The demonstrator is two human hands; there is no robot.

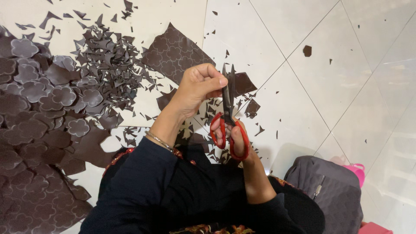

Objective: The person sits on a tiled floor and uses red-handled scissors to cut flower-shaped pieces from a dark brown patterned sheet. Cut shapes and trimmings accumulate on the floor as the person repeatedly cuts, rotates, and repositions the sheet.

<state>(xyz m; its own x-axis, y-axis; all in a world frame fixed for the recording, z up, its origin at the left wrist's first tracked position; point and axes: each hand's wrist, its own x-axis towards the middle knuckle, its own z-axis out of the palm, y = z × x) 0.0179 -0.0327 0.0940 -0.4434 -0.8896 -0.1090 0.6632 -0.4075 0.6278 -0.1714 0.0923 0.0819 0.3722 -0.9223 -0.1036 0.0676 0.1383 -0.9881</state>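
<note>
My right hand [234, 139] grips red-handled scissors [228, 119], fingers through the loops, dark blades pointing up and away from me. My left hand [200, 86] pinches a small dark brown piece [227, 72] at the blade tips; most of the piece is hidden by my fingers and the blades. Under the hands lies a dark brown sheet [173, 52] embossed with flower outlines. A heap of cut flower shapes [30, 112] fills the left side.
Many small brown offcuts [108, 56] litter the white tiled floor [329, 69] beside the heap and under my hands. A grey bag [329, 190] with a pink item [356, 170] behind it sits at lower right. My dark sleeves and lap fill the bottom.
</note>
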